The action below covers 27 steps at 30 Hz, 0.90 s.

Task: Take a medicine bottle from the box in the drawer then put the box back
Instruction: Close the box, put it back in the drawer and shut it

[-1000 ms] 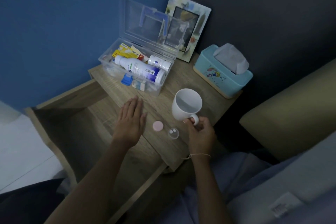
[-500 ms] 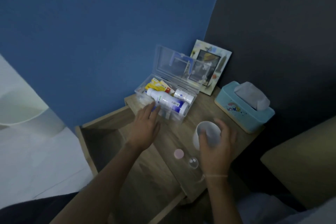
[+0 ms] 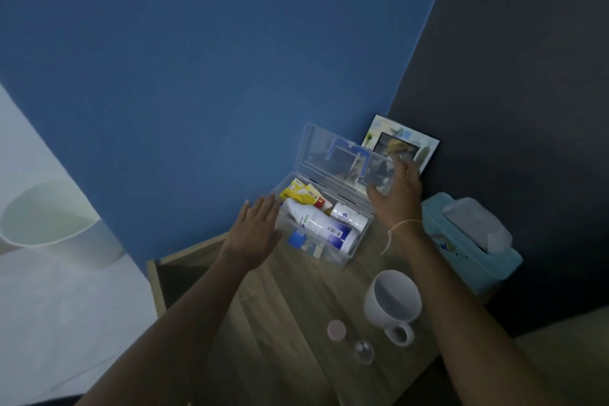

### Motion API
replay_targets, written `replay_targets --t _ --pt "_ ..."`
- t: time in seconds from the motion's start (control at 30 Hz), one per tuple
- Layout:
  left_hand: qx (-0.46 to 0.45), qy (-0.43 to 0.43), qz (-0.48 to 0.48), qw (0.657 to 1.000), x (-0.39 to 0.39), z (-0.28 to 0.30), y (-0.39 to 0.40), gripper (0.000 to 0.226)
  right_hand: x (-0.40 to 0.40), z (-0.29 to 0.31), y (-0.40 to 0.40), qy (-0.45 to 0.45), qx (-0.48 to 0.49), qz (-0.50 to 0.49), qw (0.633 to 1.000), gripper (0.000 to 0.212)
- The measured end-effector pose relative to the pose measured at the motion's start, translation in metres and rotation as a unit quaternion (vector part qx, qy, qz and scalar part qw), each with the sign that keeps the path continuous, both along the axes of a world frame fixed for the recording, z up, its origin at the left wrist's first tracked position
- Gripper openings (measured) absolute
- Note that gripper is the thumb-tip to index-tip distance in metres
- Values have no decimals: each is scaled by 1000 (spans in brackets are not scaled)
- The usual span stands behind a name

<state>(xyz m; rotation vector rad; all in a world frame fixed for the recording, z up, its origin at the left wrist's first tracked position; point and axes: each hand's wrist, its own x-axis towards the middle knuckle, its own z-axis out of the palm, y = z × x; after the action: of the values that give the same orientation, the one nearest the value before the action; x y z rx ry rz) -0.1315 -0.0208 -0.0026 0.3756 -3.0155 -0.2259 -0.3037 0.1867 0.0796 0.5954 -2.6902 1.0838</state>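
Now we close the box
Our right hand [image 3: 397,194] has left the white mug [image 3: 392,301], fingers spread on the clear plastic box's [image 3: 333,254] raised lid; left hand [image 3: 255,229] open beside it, at the nightstand's back-left corner

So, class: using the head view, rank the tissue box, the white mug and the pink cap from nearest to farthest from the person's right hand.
1. Tissue box: just right of the right hand, against the dark wall.
2. White mug: on the tabletop below the hand, beside the forearm.
3. Pink cap: lower still, left of the mug, toward the table's front.
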Motion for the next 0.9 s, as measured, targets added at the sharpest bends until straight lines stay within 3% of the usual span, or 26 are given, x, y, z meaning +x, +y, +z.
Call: replay_targets --t 0.07,0.17,0.3,0.43,0.5,0.57,0.67,0.77,0.9 --pt "-19 -12 -10 1000 7 -12 2 64 -15 -9 -3 -41 44 12 998 80" --pt "-30 -15 -10 999 11 -22 2 66 -26 -16 -2 -43 29 30 998 77" --pt "-12 -19 -10 1000 9 -22 0 66 -25 -14 3 -11 9 41 999 58" --pt "16 -18 -15 1000 10 -19 1 69 -11 1 10 73 -19 62 995 20" --pt "42 -13 -17 999 8 -18 2 71 3 3 13 79 -19 83 993 13" --pt "71 -3 -7 997 8 -17 1 72 21 -3 14 63 21 116 991 28" --pt "129 61 26 989 11 -13 1 72 47 -23 16 30 155 167 973 76" --pt "136 133 36 981 10 -6 1 70 66 -43 15 50 231 177 955 74" --pt "94 118 6 989 -1 7 -2 69 69 -52 14 -20 174 190 966 71"
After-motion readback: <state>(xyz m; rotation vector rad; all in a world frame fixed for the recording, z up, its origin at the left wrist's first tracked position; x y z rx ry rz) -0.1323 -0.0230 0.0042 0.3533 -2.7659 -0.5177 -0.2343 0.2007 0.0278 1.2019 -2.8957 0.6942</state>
